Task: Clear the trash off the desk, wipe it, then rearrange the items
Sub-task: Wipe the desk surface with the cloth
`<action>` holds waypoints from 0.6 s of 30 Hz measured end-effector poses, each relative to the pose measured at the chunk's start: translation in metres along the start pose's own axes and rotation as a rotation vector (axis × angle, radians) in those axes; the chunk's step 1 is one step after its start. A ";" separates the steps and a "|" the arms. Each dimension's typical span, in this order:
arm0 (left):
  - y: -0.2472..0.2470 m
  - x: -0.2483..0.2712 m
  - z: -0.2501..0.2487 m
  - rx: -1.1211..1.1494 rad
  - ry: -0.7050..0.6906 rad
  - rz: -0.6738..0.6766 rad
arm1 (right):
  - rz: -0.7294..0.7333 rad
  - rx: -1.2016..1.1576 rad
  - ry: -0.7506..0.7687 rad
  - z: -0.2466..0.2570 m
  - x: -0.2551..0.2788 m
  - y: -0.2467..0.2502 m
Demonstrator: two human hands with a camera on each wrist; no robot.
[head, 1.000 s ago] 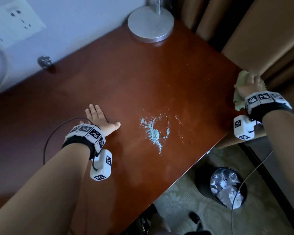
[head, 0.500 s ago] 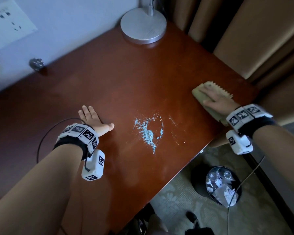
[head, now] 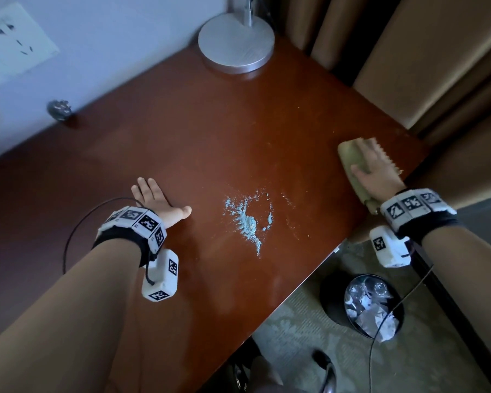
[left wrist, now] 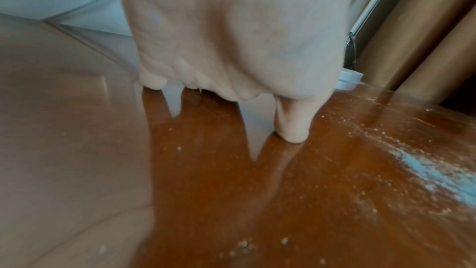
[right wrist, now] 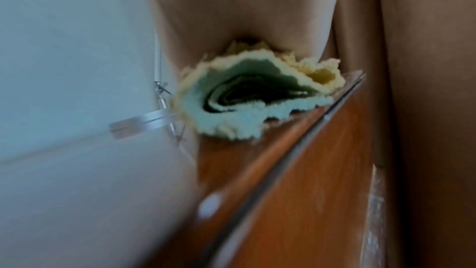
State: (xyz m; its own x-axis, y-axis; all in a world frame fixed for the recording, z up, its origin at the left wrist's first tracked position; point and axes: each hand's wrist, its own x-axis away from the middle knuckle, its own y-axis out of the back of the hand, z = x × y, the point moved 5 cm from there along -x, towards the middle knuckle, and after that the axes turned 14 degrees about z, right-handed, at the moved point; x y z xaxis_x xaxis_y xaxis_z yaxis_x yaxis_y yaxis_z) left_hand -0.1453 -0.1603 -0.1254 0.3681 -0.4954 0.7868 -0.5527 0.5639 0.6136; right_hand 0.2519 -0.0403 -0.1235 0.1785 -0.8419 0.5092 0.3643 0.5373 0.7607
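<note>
Cloth [head: 349,160] lies flat under right hand [head: 376,173], desk [head: 210,143] edge.

Each bare forearm wears a black wristband [head: 428,225] ringed with white marker-printed blocks [head: 136,218].

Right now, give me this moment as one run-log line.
phase: wiping | right hand: presses cloth flat on desk | left hand: flat on desk | blue powder: unwiped
</note>
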 end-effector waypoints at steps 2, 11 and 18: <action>0.000 0.000 0.001 -0.006 0.008 -0.001 | -0.062 -0.020 -0.102 -0.016 -0.017 0.015; -0.001 -0.001 0.001 -0.041 0.015 0.000 | -0.133 0.008 -0.242 -0.015 -0.091 0.060; -0.001 0.000 0.001 -0.082 0.032 0.012 | -0.066 -0.003 -0.249 -0.009 -0.103 0.064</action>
State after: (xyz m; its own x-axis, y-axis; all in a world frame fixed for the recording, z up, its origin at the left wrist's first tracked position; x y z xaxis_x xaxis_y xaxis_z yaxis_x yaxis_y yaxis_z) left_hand -0.1458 -0.1611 -0.1263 0.3864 -0.4672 0.7952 -0.4950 0.6225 0.6062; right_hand 0.2652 0.0808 -0.1307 -0.0763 -0.8365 0.5426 0.3709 0.4813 0.7942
